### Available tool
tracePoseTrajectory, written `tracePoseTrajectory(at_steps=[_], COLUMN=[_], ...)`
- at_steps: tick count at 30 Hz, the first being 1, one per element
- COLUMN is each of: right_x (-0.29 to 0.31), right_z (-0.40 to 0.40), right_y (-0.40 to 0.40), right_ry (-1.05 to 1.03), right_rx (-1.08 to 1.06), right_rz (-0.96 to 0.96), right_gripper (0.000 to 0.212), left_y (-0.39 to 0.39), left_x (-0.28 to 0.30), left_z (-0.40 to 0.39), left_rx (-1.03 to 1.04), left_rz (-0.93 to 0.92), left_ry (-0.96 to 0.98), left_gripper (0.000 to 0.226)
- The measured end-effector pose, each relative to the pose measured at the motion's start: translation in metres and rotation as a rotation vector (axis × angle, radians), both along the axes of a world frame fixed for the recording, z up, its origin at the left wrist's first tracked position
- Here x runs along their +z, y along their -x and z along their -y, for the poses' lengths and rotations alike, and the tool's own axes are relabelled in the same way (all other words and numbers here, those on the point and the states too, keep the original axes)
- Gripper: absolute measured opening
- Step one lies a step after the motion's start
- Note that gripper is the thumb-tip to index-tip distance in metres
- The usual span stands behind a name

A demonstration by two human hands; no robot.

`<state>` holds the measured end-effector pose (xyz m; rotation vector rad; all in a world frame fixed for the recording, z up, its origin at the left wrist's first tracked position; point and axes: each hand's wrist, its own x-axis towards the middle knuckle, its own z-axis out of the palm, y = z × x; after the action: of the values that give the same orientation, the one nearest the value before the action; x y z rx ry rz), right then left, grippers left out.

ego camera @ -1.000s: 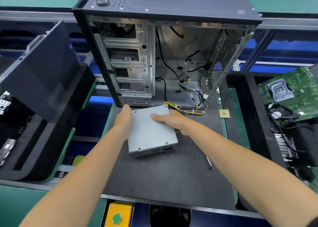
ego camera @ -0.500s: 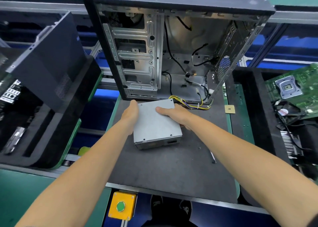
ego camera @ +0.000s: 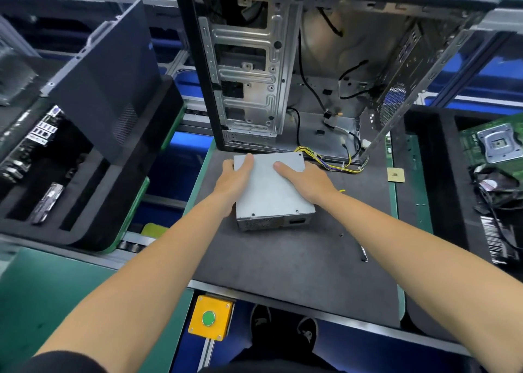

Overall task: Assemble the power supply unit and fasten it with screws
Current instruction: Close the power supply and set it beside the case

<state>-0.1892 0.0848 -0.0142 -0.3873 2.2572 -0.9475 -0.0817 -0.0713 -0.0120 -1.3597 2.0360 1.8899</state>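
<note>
So there I was with both hands on the power supply unit (ego camera: 273, 188), which sat flat on the dark mat (ego camera: 297, 253) of the bench, just in front of the open computer case (ego camera: 283, 69) and not yet inside it. My left hand (ego camera: 233, 178) clasped the left edge with the thumb laid over the top plate, and my right hand (ego camera: 307, 178) lay spread across the top toward the right side, fingers wrapping down where I could not see them. It looked a stiff sheet-metal box, likely weighty for its bulk, with a smooth, bare lid that I judged could slide under a flat palm, so the side walls seemed the sounder place to grip, one hand to each. Its bundle of yellow and dark wires (ego camera: 331, 160) trailed from the far right corner toward the case mouth, soft and floppy, and I reckoned it could snag on the frame edge on the way in. The near face showed a vent grille and a socket, though only dimly. Which bay the unit belonged in I could not make out; the case top was cut off by the frame. A small dark speck (ego camera: 341, 234) and a slim metal tool (ego camera: 364, 255) lay on the mat, too small to name surely.
</note>
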Motion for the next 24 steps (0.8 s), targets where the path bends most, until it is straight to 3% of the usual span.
tracePoseTrajectory(at_steps=[4, 8, 12, 18, 24], right_x=[0.001, 0.003, 0.003, 0.001, 0.001], right_z=[0.000, -0.001, -0.002, -0.001, 0.001], right_y=[-0.002, -0.001, -0.001, 0.000, -0.002], right_ry=[0.019, 0.052, 0.048, 0.035, 0.037], right_rx=[-0.001, 0.009, 0.018, 0.015, 0.000], right_rz=[-0.009, 0.008, 0.013, 0.002, -0.015], right_gripper=[0.071, 0.058, 0.062, 0.062, 0.061], left_y=[-0.001, -0.004, -0.009, -0.018, -0.017], left_x=[0.001, -0.003, -0.005, -0.008, -0.005], left_z=[0.003, 0.010, 0.013, 0.014, 0.010], left_rx=[0.023, 0.030, -0.004, -0.105, -0.106], left_rz=[-0.037, -0.120, -0.101, -0.110, -0.068], left_ry=[-0.051, -0.247, -0.250, -0.207, -0.121], left_gripper=[0.056, 0.082, 0.096, 0.070, 0.063])
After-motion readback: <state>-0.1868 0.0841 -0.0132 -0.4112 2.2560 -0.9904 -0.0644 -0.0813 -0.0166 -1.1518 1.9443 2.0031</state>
